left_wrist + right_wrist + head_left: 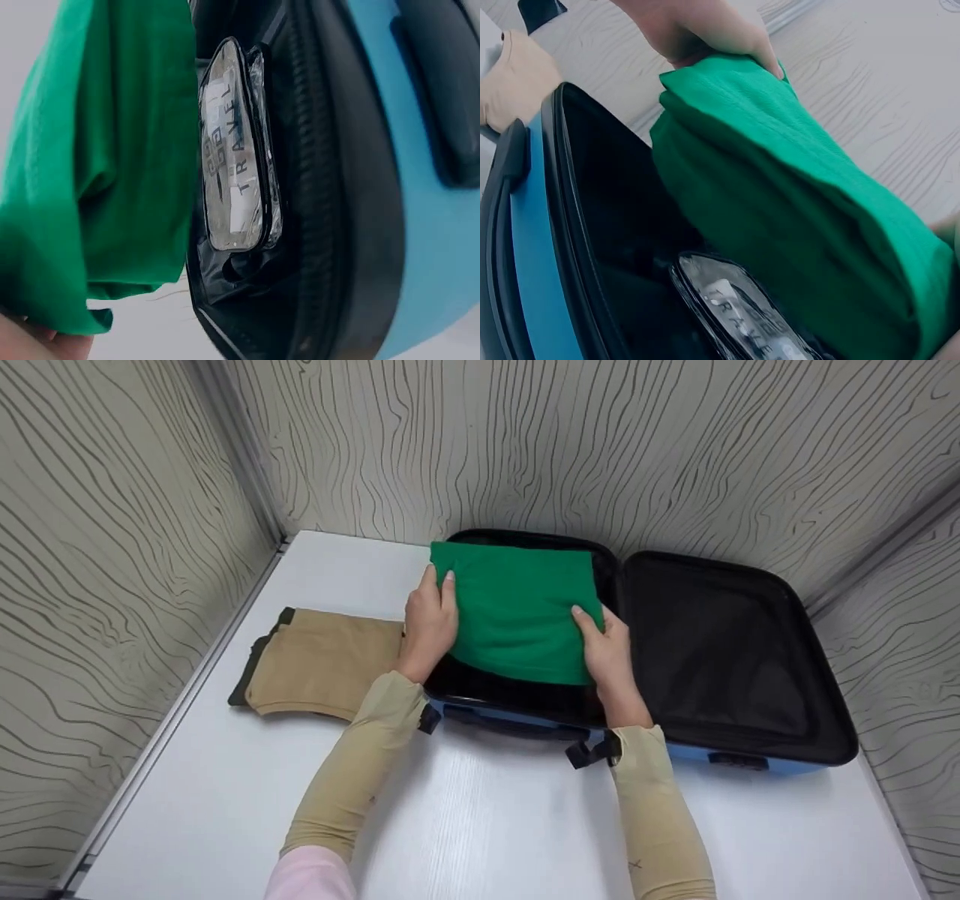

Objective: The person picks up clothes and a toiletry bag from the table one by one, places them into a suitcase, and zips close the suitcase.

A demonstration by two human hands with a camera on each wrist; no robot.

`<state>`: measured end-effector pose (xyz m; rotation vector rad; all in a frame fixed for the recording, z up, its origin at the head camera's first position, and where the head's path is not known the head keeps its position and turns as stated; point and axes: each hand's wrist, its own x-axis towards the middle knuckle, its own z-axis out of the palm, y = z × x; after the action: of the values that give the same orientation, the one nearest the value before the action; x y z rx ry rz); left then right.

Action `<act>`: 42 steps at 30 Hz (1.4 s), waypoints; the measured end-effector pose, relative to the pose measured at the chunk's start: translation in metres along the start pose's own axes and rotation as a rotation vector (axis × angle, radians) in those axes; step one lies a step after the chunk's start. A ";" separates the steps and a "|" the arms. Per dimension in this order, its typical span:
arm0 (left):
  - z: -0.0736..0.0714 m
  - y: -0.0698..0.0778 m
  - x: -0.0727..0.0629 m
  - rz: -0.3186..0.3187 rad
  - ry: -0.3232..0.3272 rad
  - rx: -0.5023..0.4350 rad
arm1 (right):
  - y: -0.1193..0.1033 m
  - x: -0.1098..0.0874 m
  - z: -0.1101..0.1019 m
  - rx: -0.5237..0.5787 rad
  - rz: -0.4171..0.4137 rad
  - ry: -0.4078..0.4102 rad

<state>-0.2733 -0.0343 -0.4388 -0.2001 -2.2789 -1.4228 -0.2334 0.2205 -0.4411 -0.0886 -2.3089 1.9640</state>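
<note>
against pale walls (525, 442) patterned with dark wavy lines, and above a white counter (465, 825), as seen from the head: held up over the left half of an open suitcase (720, 652), a folded green cloth (517, 607), slightly wrinkled and bowed along the near edge. clamped at its left side by the fingers of the left hand (433, 622) and at its right side by those of the right hand (609, 656), with both thumbs on the upper face. on the counter, just beside the left wrist, a stack of brown folded cloth (322, 664) edged in dark green

from the left wrist: drooping in loose layers with a deep crease, near a clear pouch (229, 150) marked "travel" inside the suitcase. probably soft, light and limp, unlikely to break or to slip much against skin. too cropped at the corner to judge the grip from this side

from the right wrist: several layers stacked, gaping along the open side above the pouch. likely to fan apart or sag if caught by one layer only. best taken by both side edges, all layers pinched together, with a light squeeze, and kept level
</note>
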 end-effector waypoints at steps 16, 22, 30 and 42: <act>0.014 -0.008 -0.015 -0.045 -0.110 0.073 | 0.016 -0.009 -0.022 -0.154 0.034 -0.018; 0.018 -0.012 -0.020 -0.074 -0.200 0.133 | 0.022 -0.011 -0.027 -0.279 0.058 -0.046; 0.023 -0.020 -0.027 -0.104 -0.269 0.222 | 0.034 -0.017 -0.024 -0.336 0.080 -0.026; 0.030 -0.027 -0.033 -0.115 -0.304 0.294 | 0.046 -0.020 -0.017 -0.461 0.066 0.010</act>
<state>-0.2618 -0.0169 -0.4862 -0.2072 -2.7555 -1.1532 -0.2125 0.2420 -0.4852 -0.2131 -2.7339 1.4106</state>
